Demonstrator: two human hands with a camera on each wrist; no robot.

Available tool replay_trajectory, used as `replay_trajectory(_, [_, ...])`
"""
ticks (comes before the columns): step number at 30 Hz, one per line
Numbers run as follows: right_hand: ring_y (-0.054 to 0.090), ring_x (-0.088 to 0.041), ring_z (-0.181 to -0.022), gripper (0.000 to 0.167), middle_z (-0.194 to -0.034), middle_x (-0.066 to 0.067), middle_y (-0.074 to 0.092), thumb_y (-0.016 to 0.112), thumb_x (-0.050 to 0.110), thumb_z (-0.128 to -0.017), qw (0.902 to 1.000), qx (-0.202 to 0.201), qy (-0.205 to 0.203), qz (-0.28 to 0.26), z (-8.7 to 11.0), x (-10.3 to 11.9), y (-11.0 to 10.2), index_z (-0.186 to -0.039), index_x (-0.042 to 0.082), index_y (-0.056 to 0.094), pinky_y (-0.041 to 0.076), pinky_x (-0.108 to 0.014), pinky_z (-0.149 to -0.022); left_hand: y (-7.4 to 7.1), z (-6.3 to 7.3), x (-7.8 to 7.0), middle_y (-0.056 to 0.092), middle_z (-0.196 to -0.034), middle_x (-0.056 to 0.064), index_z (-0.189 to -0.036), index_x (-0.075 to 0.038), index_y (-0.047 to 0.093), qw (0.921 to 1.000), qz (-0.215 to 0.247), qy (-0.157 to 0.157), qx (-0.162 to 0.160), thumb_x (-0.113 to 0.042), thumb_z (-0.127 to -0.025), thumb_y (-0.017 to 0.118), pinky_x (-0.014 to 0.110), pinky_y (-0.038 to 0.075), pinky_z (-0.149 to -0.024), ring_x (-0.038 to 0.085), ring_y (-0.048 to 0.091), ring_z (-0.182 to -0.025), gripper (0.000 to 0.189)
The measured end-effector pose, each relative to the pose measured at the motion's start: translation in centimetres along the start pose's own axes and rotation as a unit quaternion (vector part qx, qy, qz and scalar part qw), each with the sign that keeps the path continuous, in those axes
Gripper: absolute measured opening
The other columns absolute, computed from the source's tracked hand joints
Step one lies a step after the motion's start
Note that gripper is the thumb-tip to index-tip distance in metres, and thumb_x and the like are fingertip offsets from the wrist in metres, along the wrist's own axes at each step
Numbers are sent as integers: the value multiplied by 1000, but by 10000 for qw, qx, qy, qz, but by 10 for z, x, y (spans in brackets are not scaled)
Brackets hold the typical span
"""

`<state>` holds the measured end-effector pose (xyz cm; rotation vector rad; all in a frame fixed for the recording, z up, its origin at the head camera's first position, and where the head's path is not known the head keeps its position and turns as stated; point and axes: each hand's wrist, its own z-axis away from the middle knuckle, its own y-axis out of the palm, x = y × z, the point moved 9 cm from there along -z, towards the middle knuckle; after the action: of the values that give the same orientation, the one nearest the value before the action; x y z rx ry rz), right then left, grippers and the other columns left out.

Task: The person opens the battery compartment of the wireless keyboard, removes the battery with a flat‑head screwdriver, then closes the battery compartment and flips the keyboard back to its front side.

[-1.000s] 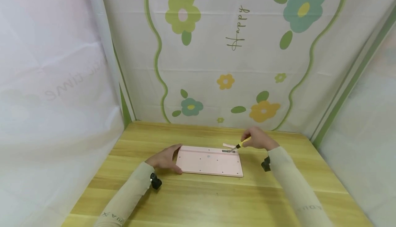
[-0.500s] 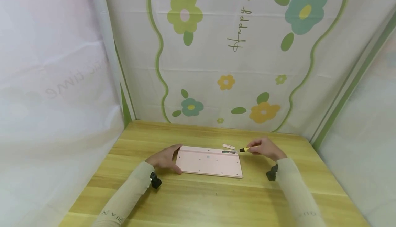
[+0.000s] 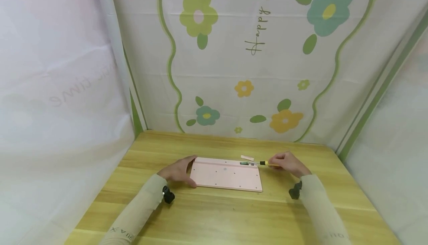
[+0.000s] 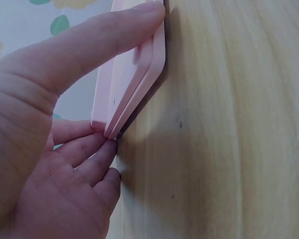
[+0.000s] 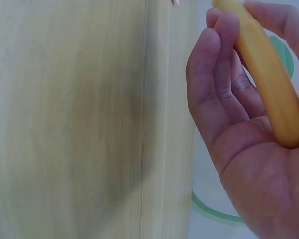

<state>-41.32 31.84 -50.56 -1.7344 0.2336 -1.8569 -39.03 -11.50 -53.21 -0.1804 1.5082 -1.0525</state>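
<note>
Flat, pale-pink rectangular panel, prob. plastic, lies dotted side up mid-surface, w/ a narrow recessed slot showing green & dark bits at its far right corner. Main risk, I'd judge: tip of the yellow-handled, metal-shafted screwdriver skids out of the slot & scratches the pink face or the green bits, b/c the shaft comes in from the side at what looks like a low angle. Can't tell if the tip actually touches anything in there. 2nd risk: panel swivels, b/c it's held only at the L end while the tool's at the R. Panel's long axis runs L–R, R end a touch nearer; raised band along the far edge. Screwdriver's long axis also approx. L–R, tip pointing L, handle R. L hand grips the panel's left end, thumb at near corner, fingers at far corner. R hand, right of panel, has its fingers & thumb pinching the yellow handle. Thin, small pale-pink strip lies loose-looking just beyond the slot; could get knocked if the R hand slips. All on the yellowish wood-grain surface.
</note>
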Motion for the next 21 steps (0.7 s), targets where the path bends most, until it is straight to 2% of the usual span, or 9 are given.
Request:
replay_trajectory(7, [74, -21, -100, 32, -115, -14, 77, 70, 24, -103, 10000, -58, 44, 48, 8, 5, -4, -118, -3, 77, 64, -44, -95, 0, 1, -2, 30, -173, 18, -167, -4, 25, 10000, -6, -25, 10, -36, -69, 101, 57, 29, -130, 39, 29, -160, 128])
replay_trajectory(11, [74, -23, -104, 33, -117, -14, 77, 72, 26, -102, 9995, -199, 51, 238, 15, 6, -15, -121, -1, 76, 64, -38, -94, 1, 2, -2, 31, -172, 19, -167, -3, 26, 10000, 13, -31, 9, -35, -69, 101, 58, 29, -130, 40, 30, -160, 127])
replay_trajectory(16, [73, -29, -108, 35, -119, -13, 77, 74, 33, -100, 9962, -525, -30, 699, 26, 6, -34, -121, 5, 76, 63, -40, -94, 1, 2, -1, 31, -173, 18, -167, -5, 26, 10000, -41, -60, -19, -36, -70, 101, 58, 29, -129, 40, 30, -160, 126])
replay_trajectory(21, [69, -30, -114, 34, -128, -16, 73, 74, 37, -100, 9879, -871, -185, 1266, 39, 8, -47, -120, 8, 77, 59, -37, -89, 0, 2, -1, 31, -173, 18, -167, -5, 26, 9999, -108, -44, -5, -37, -70, 100, 58, 29, -130, 40, 29, -160, 127])
